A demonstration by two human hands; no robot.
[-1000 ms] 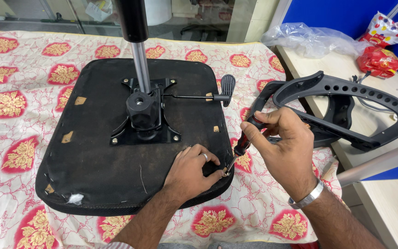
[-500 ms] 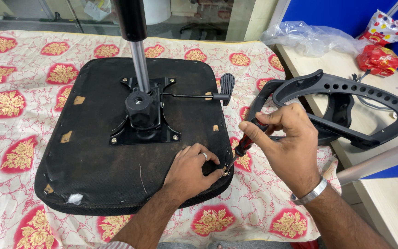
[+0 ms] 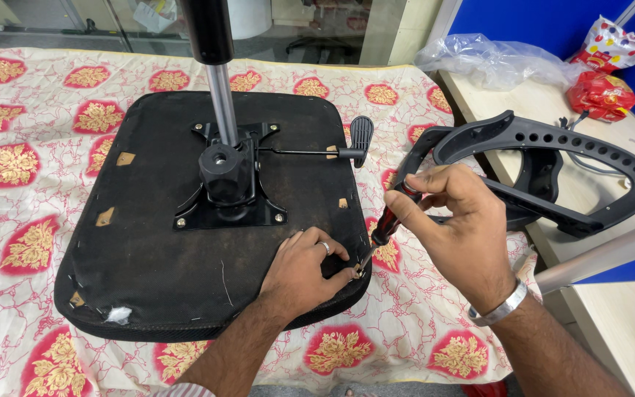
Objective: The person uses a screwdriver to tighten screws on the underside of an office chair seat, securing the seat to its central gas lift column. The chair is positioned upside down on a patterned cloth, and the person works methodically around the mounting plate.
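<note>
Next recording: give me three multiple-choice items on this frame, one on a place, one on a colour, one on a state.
1. Where does the left hand rest?
A. on the upturned seat base, near its right edge
B. on the armrest frame
C. on the plastic bag

2. What colour is the screwdriver handle in the right hand?
A. yellow
B. red and black
C. blue

3. How does the armrest frame lie?
A. bolted to the seat base
B. held up in the left hand
C. loose, off to the right of the seat base

Key: 1 A, the fingers sit on the black underside by the screwdriver tip. 2 B, red and black show below the gripping fingers. 3 C, it lies apart from the seat, over the table edge, with neither hand holding it.
</note>
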